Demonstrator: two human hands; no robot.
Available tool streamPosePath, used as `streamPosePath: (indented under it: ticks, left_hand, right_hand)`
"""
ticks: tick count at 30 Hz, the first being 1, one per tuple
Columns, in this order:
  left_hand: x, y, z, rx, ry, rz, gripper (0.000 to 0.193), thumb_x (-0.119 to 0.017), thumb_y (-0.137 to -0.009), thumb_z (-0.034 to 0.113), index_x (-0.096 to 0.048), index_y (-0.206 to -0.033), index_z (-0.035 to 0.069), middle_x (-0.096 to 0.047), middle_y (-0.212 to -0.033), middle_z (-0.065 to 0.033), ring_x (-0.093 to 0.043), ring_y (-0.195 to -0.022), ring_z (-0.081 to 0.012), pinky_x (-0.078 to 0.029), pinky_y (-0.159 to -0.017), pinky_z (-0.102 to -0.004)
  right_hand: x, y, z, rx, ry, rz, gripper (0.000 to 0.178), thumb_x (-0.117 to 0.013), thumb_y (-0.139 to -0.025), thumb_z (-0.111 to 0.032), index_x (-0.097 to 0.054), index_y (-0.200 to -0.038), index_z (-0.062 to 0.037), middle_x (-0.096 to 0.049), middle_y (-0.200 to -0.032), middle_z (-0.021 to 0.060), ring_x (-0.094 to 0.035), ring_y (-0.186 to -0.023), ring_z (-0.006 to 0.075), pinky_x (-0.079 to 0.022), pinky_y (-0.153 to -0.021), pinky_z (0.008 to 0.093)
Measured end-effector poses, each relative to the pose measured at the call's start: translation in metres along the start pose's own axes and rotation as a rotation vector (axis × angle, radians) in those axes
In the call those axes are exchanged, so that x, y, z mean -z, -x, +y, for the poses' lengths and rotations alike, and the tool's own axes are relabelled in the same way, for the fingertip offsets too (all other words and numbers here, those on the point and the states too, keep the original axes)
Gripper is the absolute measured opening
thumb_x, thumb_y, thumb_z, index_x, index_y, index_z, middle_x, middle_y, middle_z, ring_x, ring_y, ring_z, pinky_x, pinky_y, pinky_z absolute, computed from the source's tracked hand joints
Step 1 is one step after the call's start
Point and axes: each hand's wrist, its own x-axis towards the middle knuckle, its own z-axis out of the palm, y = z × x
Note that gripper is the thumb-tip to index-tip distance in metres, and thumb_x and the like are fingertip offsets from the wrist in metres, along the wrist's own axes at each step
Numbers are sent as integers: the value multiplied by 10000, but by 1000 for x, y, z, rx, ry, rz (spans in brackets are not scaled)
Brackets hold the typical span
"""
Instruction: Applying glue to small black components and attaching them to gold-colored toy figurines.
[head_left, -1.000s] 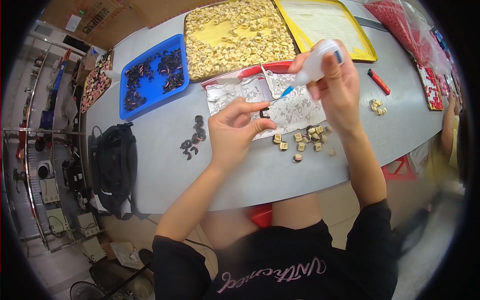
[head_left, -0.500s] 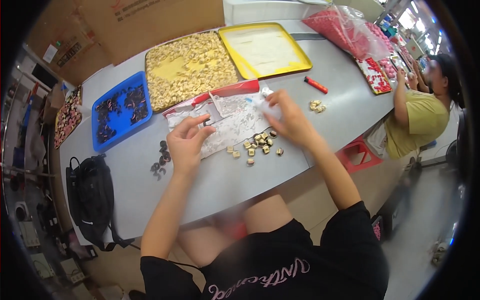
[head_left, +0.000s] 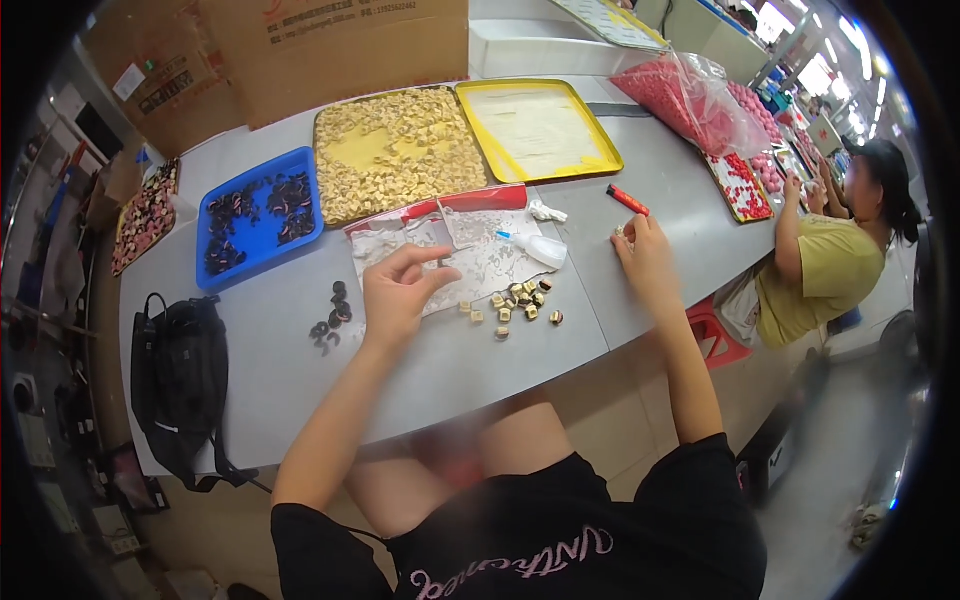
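The left hand point(head_left: 395, 295) has thumb and forefinger clamped on a small dark piece point(head_left: 445, 262), held above a white sheet point(head_left: 485, 265) whose surface is blotched with grey spots. The right hand point(head_left: 650, 262) is at a little heap of cream bits point(head_left: 619, 234) on the smooth grey table point(head_left: 440, 385); its fingertips are bunched close, but whether they are clamped on a bit I cannot tell.

On the sheet a cloudy white plastic bottle point(head_left: 545, 250) lies on its side, its slim blue tip point(head_left: 503, 235) pointing left, with a crumpled white tissue point(head_left: 545, 212) near it. In front of the sheet sit chunky little blocks point(head_left: 520, 302), cream with dark sides. Left of them lie glossy, curved black pieces point(head_left: 337, 310). A red stick point(head_left: 628, 200) with a black end rests behind the cream bits.

The blue plastic tray point(head_left: 207, 240) holds clumps of black pieces with touches of pink. Beside it, a yellow tray point(head_left: 365, 150) is thickly spread with squarish cream pieces, leaving a bare patch. The next yellow-rimmed tray point(head_left: 612, 160) carries a flat whitish layer. At right, a clear, wrinkled bag point(head_left: 735, 115) bulges with pink-red pieces, and a smaller tray point(head_left: 748, 214) below it holds red ones.
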Motion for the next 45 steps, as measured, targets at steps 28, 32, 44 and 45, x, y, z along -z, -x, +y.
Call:
streamPosePath:
  ticks: [28,32,44,45]
  left_hand:
    - [2,-3,6,9,10,-32,283,-803,-668,92,-710,-933,51,-467,-667,103,-231,-567,-18,-193,-514,-185]
    - [2,-2,12,27,21,-45,264,-790,-684,68,-705,-933,50,-588,-768,60,-411,-646,-14,-334,-594,-171]
    - [7,-7,12,-38,-49,-12,241,-786,-698,83,-695,-919,47,-628,-872,2,-524,-804,-61,-402,-703,-197]
    - [8,-8,13,-65,-63,2,239,-787,-698,88,-694,-915,49,-618,-855,9,-507,-775,-59,-391,-677,-199]
  right_hand:
    - [-17,-35,-25,239,-214,-221,193,-625,-782,2,-554,-960,14,-570,-862,101,-581,-731,202,-492,-687,295]
    - [-13,-40,-32,207,-335,-238,150,-616,-791,11,-585,-937,25,-613,-891,114,-619,-767,177,-502,-716,275]
    - [-39,-68,-144,281,-1153,-276,169,-648,-822,-16,-597,-976,33,-618,-941,54,-592,-855,91,-501,-779,219]
    - [-41,-63,-151,247,-1193,-319,156,-641,-830,-24,-595,-968,34,-618,-937,51,-592,-860,92,-499,-781,217]
